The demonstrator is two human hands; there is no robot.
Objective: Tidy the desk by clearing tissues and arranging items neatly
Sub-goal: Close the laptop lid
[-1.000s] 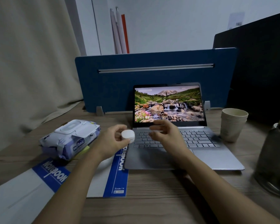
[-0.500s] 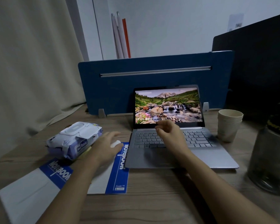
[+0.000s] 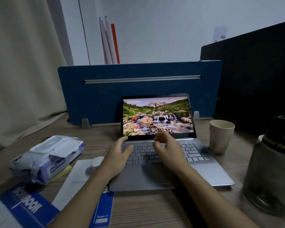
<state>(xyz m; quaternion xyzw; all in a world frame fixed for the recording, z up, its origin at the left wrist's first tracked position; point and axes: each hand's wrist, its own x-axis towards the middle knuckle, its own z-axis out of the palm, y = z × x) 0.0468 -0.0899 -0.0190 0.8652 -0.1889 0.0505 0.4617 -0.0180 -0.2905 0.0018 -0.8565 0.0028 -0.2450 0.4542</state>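
An open silver laptop (image 3: 204, 176) with a lit landscape screen stands at the desk's middle. My left hand (image 3: 119, 155) hovers over the keyboard's left edge, fingers spread, fingertips at the screen's lower left corner. My right hand (image 3: 169, 148) is over the keyboard's middle with fingers curled and apart, holding nothing. A small white round container (image 3: 97, 161) rests on a blue-and-white notebook (image 3: 28, 206), just left of my left wrist. A pack of wet wipes (image 3: 48, 157) lies further left.
A stack of paper cups (image 3: 220, 137) stands right of the laptop. A dark lidded jar (image 3: 270, 170) sits at the near right. A blue desk divider (image 3: 105, 96) runs behind the laptop, and a curtain (image 3: 23, 71) hangs on the left.
My left hand set the small white container down on the notebook and moved right to the laptop's left edge. My right hand stayed over the keyboard.
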